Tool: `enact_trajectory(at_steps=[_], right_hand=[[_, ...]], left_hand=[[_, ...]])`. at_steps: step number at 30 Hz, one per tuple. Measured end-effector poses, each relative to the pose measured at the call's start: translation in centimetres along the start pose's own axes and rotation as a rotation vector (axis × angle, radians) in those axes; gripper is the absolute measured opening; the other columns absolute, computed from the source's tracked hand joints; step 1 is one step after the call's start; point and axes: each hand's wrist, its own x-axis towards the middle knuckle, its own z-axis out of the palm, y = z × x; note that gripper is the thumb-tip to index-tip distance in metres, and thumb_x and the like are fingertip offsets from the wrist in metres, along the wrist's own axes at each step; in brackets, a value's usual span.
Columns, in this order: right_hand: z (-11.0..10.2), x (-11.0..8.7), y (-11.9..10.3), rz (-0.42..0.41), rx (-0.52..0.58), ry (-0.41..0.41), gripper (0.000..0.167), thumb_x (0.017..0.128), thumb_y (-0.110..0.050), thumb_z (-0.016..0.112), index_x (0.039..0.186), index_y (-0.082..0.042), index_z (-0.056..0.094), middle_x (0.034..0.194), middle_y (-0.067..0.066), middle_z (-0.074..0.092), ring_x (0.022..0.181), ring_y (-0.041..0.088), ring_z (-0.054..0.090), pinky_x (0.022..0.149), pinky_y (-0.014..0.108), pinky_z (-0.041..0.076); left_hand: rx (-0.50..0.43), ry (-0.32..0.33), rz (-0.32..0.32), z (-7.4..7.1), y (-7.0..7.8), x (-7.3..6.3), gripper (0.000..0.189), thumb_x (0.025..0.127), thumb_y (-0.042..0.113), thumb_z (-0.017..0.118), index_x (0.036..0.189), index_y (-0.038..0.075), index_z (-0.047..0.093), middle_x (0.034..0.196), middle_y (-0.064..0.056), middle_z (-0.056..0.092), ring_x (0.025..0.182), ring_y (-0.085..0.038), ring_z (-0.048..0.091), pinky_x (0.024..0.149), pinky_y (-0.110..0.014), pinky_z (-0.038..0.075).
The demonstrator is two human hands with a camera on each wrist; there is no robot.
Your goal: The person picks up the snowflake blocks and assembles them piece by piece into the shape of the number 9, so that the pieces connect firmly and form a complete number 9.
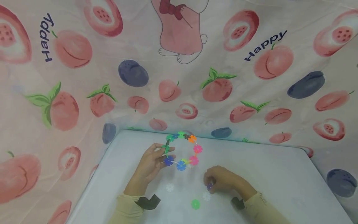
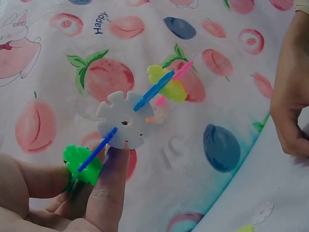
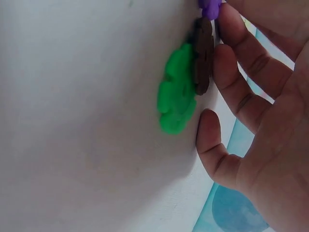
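My left hand pinches the side of a ring of linked plastic snowflake discs in many colours, raised above the table. In the left wrist view, fingers and thumb hold a green disc of that ring, and a fingertip touches a white disc. My right hand is low over the table with curled fingers at a purple snowflake disc. In the right wrist view a brown disc lies against its fingertips, with a green disc beside it. Thumb and index finger are mostly out of that view.
Loose on the white table lie a green disc and two whitish discs, one left of it and one near the right hand. A fruit-patterned cloth hangs behind and beside the table. Dark straps show at both wrists.
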Motion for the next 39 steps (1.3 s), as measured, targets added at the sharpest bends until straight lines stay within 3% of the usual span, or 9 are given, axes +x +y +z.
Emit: enact_trajectory(at_steps=[7, 15, 19, 22, 24, 28, 34, 36, 39], right_hand=[[-0.1, 0.0, -0.1, 0.02, 0.01, 0.018, 0.027, 0.074, -0.017, 0.088, 0.085, -0.029, 0.068, 0.082, -0.015, 0.063, 0.08, 0.005, 0.057, 0.074, 0.026, 0.05], [-0.2, 0.0, 0.4, -0.001, 0.06, 0.044, 0.025, 0.075, -0.017, 0.087, 0.085, -0.026, 0.066, 0.079, -0.015, 0.064, 0.075, 0.005, 0.058, 0.07, 0.025, 0.05], [-0.3, 0.1, 0.7, -0.011, 0.091, 0.095, 0.016, 0.081, -0.022, 0.085, 0.086, -0.029, 0.071, 0.079, -0.018, 0.067, 0.076, 0.004, 0.061, 0.071, 0.024, 0.052], [-0.5, 0.1, 0.7, -0.014, 0.109, 0.153, 0.01, 0.085, -0.024, 0.082, 0.086, -0.03, 0.074, 0.079, -0.018, 0.069, 0.074, 0.005, 0.062, 0.069, 0.024, 0.053], [-0.7, 0.2, 0.6, 0.002, 0.114, 0.189, 0.009, 0.087, -0.027, 0.081, 0.087, -0.032, 0.074, 0.081, -0.019, 0.07, 0.074, 0.005, 0.062, 0.069, 0.024, 0.053], [-1.3, 0.3, -0.3, 0.033, 0.147, 0.261, 0.006, 0.09, -0.036, 0.078, 0.09, -0.036, 0.072, 0.085, -0.019, 0.07, 0.076, 0.007, 0.062, 0.07, 0.024, 0.055], [-2.2, 0.0, -2.3, 0.006, 0.182, 0.372, 0.009, 0.089, -0.044, 0.077, 0.09, -0.038, 0.072, 0.088, -0.022, 0.071, 0.085, 0.005, 0.064, 0.08, 0.024, 0.056], [-2.4, -0.1, -2.9, -0.002, 0.202, 0.399, 0.008, 0.089, -0.043, 0.078, 0.091, -0.038, 0.072, 0.089, -0.022, 0.071, 0.087, 0.005, 0.065, 0.082, 0.024, 0.056], [-2.6, -0.2, -3.7, -0.009, 0.245, 0.435, 0.007, 0.09, -0.039, 0.078, 0.093, -0.037, 0.072, 0.091, -0.02, 0.071, 0.088, 0.006, 0.067, 0.082, 0.024, 0.057]], left_hand=[[-0.009, -0.067, -0.018, -0.1, 0.2, 0.0, 0.048, 0.106, 0.014, 0.051, 0.152, 0.008, 0.041, 0.13, -0.009, 0.067, 0.11, -0.027, 0.072, 0.091, -0.034, 0.059], [-0.066, -0.162, -0.053, 0.2, 0.5, -0.1, 0.053, 0.106, 0.007, 0.045, 0.156, 0.001, 0.03, 0.116, -0.003, 0.063, 0.113, -0.022, 0.069, 0.094, -0.034, 0.058], [-0.102, -0.213, -0.066, 0.1, 0.3, -0.1, 0.047, 0.104, 0.001, 0.041, 0.151, 0.002, 0.036, 0.106, 0.001, 0.066, 0.12, -0.02, 0.065, 0.094, -0.032, 0.056], [-0.139, -0.249, -0.068, -0.1, 0.1, 0.0, 0.029, 0.104, -0.002, 0.041, 0.13, 0.007, 0.048, 0.101, 0.001, 0.066, 0.127, -0.025, 0.061, 0.099, -0.034, 0.054], [-0.154, -0.275, -0.068, -0.1, -0.1, 0.1, 0.02, 0.103, -0.003, 0.043, 0.113, 0.012, 0.052, 0.102, 0.0, 0.063, 0.131, -0.029, 0.059, 0.105, -0.036, 0.051], [-0.146, -0.369, -0.029, -0.3, -0.3, 0.2, 0.027, 0.102, -0.006, 0.045, 0.094, 0.018, 0.052, 0.115, -0.004, 0.059, 0.138, -0.033, 0.053, 0.114, -0.038, 0.044], [-0.105, -0.487, 0.075, -0.5, -0.6, 0.2, 0.035, 0.101, -0.009, 0.045, 0.091, 0.023, 0.052, 0.134, -0.01, 0.062, 0.138, -0.027, 0.054, 0.113, -0.033, 0.041], [-0.116, -0.478, 0.091, -0.4, -0.7, 0.2, 0.034, 0.101, -0.009, 0.046, 0.096, 0.023, 0.052, 0.131, -0.01, 0.066, 0.135, -0.024, 0.057, 0.113, -0.031, 0.043], [-0.098, -0.412, 0.108, -0.1, -0.9, 0.3, 0.028, 0.102, -0.006, 0.05, 0.103, 0.021, 0.054, 0.124, -0.007, 0.07, 0.13, -0.021, 0.061, 0.113, -0.031, 0.045]])
